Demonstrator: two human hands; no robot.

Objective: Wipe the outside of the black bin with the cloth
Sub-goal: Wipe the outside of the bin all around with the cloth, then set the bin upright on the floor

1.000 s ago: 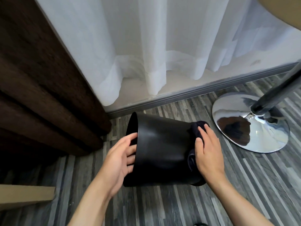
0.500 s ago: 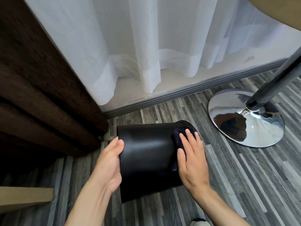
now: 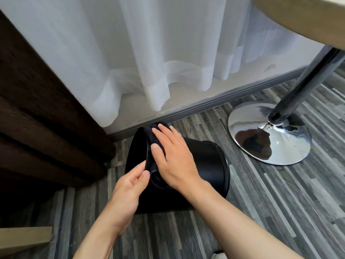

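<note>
The black bin point(image 3: 205, 165) lies on its side on the grey plank floor, its open mouth facing left and its base to the right. My left hand point(image 3: 128, 189) pinches the bin's rim between thumb and fingers. My right hand point(image 3: 173, 157) lies flat on the dark cloth point(image 3: 153, 135) and presses it onto the bin's upper wall close to the rim. Most of the cloth is hidden under my palm; it shows beyond my fingertips and below my thumb.
A chrome round table base point(image 3: 268, 133) with a dark pole point(image 3: 302, 85) stands right of the bin. A white sheer curtain point(image 3: 149, 53) and grey skirting run behind. Dark brown drapes point(image 3: 37, 118) hang left. A wooden tabletop edge point(image 3: 308, 17) overhangs at top right.
My right hand has slid the cloth from the bin's base end along the wall to the rim end. My left hand has shifted from flat on the rim to pinching it.
</note>
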